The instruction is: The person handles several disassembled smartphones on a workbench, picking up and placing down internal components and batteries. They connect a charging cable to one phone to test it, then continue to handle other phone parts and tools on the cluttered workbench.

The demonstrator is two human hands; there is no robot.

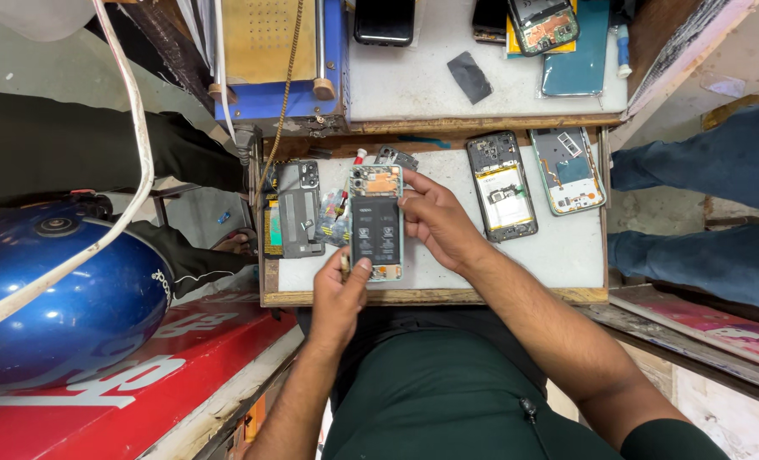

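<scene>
Left hand (338, 294) pinches the opened phone (376, 223) at its bottom corner w/ a thin tool; right hand (437, 223) clamps its right edge. Phone lies mid-bench (447, 294), back off, black battery & orange board showing. Best to pry shallow, steady, away from battery.

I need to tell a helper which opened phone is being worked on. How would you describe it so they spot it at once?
Start at the small white bench in front of the person. Three opened phones lie on it; take the leftmost phone, with a black battery and pale green frame. Unlike the other two lying untouched to its right, it is held between the left hand and right hand.
</scene>
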